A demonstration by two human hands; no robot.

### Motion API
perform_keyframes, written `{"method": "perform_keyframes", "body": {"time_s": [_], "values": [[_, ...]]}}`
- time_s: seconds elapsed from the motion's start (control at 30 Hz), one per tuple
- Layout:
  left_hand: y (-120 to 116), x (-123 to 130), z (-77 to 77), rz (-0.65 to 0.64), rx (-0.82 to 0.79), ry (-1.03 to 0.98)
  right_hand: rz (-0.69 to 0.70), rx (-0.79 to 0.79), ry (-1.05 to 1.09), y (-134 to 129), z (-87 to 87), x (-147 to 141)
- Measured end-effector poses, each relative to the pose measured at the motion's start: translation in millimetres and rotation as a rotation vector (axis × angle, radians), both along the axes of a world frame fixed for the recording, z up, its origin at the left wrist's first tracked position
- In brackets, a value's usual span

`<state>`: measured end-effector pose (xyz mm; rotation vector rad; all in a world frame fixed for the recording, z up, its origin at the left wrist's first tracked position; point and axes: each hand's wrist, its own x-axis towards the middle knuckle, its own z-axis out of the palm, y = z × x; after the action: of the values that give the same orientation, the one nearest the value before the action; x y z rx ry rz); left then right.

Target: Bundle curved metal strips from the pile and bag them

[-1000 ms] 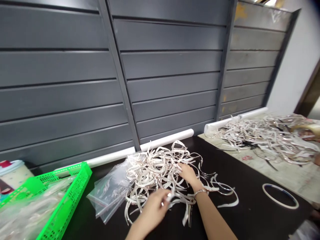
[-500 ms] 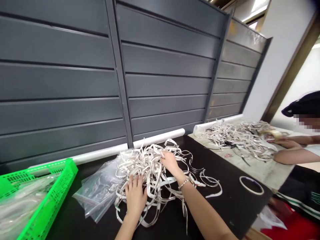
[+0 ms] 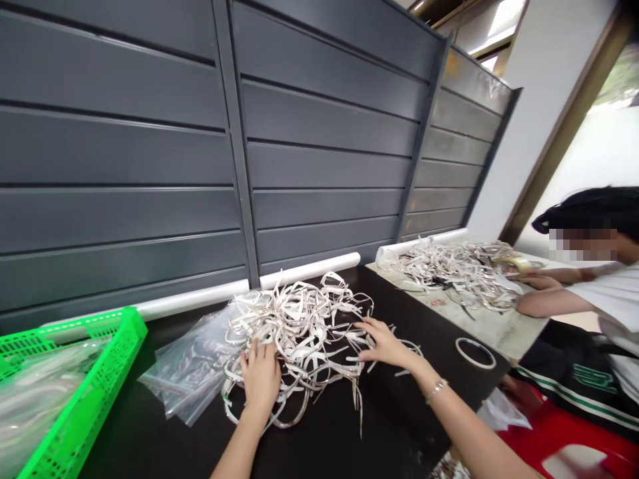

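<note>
A tangled heap of thin white strips with silvery edges [image 3: 299, 332] lies on the black tabletop [image 3: 349, 426]. My left hand [image 3: 260, 379] presses palm down on the heap's near left side, fingers spread among the strips. My right hand [image 3: 384, 344], with a silver bracelet [image 3: 436, 391] on its wrist, lies at the heap's right edge. Its fingers are extended and touch a few strips. Neither hand visibly grips anything. A clear zip bag [image 3: 187, 376] lies under the heap's left edge, partly hidden.
A bright green plastic crate [image 3: 94, 352] holding clear plastic stands at left. A tape roll [image 3: 475, 352] lies to the right. Further right, a co-worker's hands [image 3: 534, 283] work at a second strip heap [image 3: 449, 273] on a paper-covered surface. Grey panels and a white pipe [image 3: 304, 271] back the table.
My right hand has moved from the top of the heap down to its right edge. The view has swung right, bringing more of the co-worker in.
</note>
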<state>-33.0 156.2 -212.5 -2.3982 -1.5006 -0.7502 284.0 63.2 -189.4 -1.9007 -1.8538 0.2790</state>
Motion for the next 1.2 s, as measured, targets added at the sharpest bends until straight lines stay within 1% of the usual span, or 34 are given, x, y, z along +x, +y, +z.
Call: {"method": "perform_keyframes", "body": {"time_s": [0.1,0.17,0.2,0.23,0.3,0.4,0.47,0.6,0.7,0.8,0.87,0.97,1.1,1.2], "values": [[-2,2,1.1,0.002,0.008,0.003,-0.067,-0.115,-0.041,-48,-25.6,43],[-4,3,2.1,0.007,0.013,0.006,-0.103,-0.156,-0.075,-72,-38.4,65],[-5,3,2.7,0.017,0.018,0.006,-0.116,-0.169,-0.096,-80,-43.8,72],[-6,3,3.4,0.033,0.027,0.004,-0.128,-0.176,-0.118,-85,-48.3,76],[-8,4,4.8,0.078,0.053,-0.011,-0.18,-0.171,-0.161,-86,-54.7,79],[-9,4,5.2,0.142,0.073,-0.047,-0.311,-0.159,-0.206,-69,-56.6,72],[-8,4,3.8,0.169,0.042,-0.061,-0.346,-0.163,-0.179,-52,-53.7,62],[-5,0,-0.8,0.153,-0.038,-0.051,-0.248,-0.074,-0.019,-15,-45.5,31],[-5,-3,-2.7,0.135,-0.021,-0.053,-0.191,-0.017,0.048,10,-40.5,6],[-5,-5,-3.1,0.128,-0.001,-0.069,-0.199,0.017,0.149,28,-35.1,-12],[-5,-5,-3.1,0.125,0.001,-0.085,-0.222,0.024,0.248,34,-30.0,-18],[-4,-6,-3.4,0.116,0.003,-0.091,-0.228,-0.006,0.443,34,-18.5,-20],[-2,-6,-4.2,0.103,0.009,-0.088,-0.17,-0.065,0.699,28,3.5,-25],[0,-6,-4.7,0.099,0.006,-0.089,-0.126,-0.063,0.842,31,20.5,-39]]}}
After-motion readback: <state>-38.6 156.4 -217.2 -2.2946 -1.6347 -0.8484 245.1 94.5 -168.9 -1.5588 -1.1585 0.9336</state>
